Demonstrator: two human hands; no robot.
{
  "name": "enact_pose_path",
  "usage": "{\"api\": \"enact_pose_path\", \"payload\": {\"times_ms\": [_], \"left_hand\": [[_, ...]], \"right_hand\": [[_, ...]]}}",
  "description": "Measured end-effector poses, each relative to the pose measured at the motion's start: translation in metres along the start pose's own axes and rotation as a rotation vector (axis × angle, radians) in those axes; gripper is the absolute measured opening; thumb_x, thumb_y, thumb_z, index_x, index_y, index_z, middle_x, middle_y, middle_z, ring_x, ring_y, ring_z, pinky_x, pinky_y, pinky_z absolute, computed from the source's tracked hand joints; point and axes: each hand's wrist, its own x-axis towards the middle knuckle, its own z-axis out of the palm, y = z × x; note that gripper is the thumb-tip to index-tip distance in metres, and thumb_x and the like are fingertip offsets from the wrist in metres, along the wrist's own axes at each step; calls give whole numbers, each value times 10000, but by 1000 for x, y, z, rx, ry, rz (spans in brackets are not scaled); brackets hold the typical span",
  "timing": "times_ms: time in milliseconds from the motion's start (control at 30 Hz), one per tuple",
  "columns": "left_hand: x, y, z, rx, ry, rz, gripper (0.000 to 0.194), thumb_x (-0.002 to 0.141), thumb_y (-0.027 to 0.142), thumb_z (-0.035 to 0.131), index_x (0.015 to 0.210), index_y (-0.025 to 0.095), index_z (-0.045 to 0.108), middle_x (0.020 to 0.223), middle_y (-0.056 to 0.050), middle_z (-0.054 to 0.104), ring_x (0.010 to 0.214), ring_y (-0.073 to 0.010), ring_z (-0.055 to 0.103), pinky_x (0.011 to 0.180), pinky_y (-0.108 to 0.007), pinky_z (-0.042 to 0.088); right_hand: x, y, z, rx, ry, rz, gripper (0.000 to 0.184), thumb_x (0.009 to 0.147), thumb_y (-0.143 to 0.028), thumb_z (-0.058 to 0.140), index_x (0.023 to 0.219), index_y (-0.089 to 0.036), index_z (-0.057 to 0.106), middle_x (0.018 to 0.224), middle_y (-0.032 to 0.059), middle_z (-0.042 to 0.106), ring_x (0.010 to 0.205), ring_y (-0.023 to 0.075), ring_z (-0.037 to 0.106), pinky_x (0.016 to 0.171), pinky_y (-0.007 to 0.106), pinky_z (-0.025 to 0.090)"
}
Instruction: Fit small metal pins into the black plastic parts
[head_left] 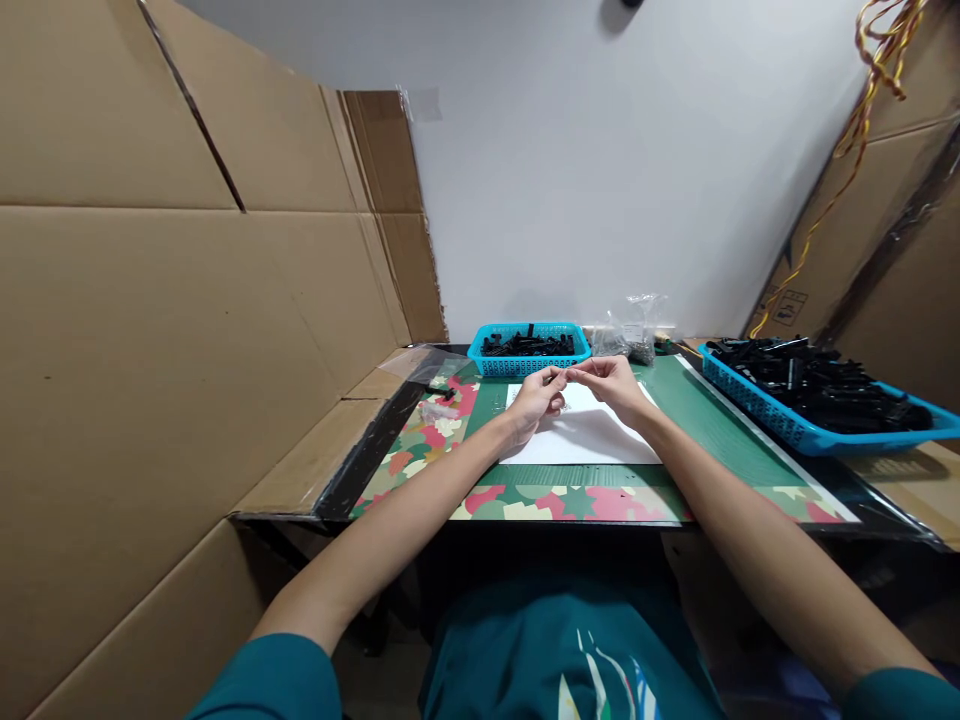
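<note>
Over a white sheet of paper, my two hands meet at the fingertips. My left hand is closed, with a small black part just showing between thumb and fingers. Thumb and forefinger of my right hand are pinched against the left fingertips; whatever they grip is too small to make out. Tiny pieces lie on the paper near the hands, partly hidden by them. Behind the hands stands a blue basket of small black parts.
On the right, a larger blue basket is heaped with black plastic pieces. Clear plastic bags lie at the back. Black bits rest on the green mat at left. Cardboard walls flank the table; yellow wires hang at right.
</note>
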Motion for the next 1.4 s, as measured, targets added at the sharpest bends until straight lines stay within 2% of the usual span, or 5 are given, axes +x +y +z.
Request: {"api": "enact_pose_path", "payload": {"times_ms": [433, 667, 1100, 1233, 1400], "left_hand": [[5, 0, -2, 88, 37, 34, 504, 746, 578, 874, 924, 172, 635, 706, 65, 458, 462, -29, 385, 424, -172, 246], [1, 4, 2, 40, 71, 11, 465, 734, 501, 893, 847, 179, 578, 694, 75, 440, 459, -19, 368, 425, -162, 224], [9, -7, -9, 354, 31, 261, 417, 842, 565, 762, 877, 184, 595, 655, 74, 458, 487, -55, 365, 477, -220, 267], [11, -5, -13, 372, -11, 251, 388, 895, 560, 688, 884, 179, 616, 733, 48, 488, 488, -53, 382, 464, -227, 261], [11, -3, -18, 347, -60, 269, 372, 934, 545, 628, 966, 174, 634, 867, 16, 533, 485, -36, 421, 437, -215, 255]], "right_hand": [[3, 2, 4, 109, 57, 43, 480, 686, -581, 888, 816, -126, 808, 488, -69, 401, 501, 77, 234, 489, 283, 165], [2, 1, 5, 12, 78, -20, 519, 689, -603, 875, 819, -106, 804, 563, -16, 540, 519, 75, 314, 481, 272, 224], [0, -2, 1, 109, 16, 144, 444, 655, -534, 897, 763, -148, 705, 511, -76, 408, 459, 59, 275, 437, 254, 186], [1, -1, 1, 40, 62, 58, 431, 690, -548, 861, 776, -146, 733, 523, -56, 433, 464, 75, 293, 449, 269, 205], [-1, -3, 1, -242, 353, -250, 370, 807, -511, 767, 759, -144, 759, 535, -50, 363, 531, 107, 294, 522, 293, 239]]}}
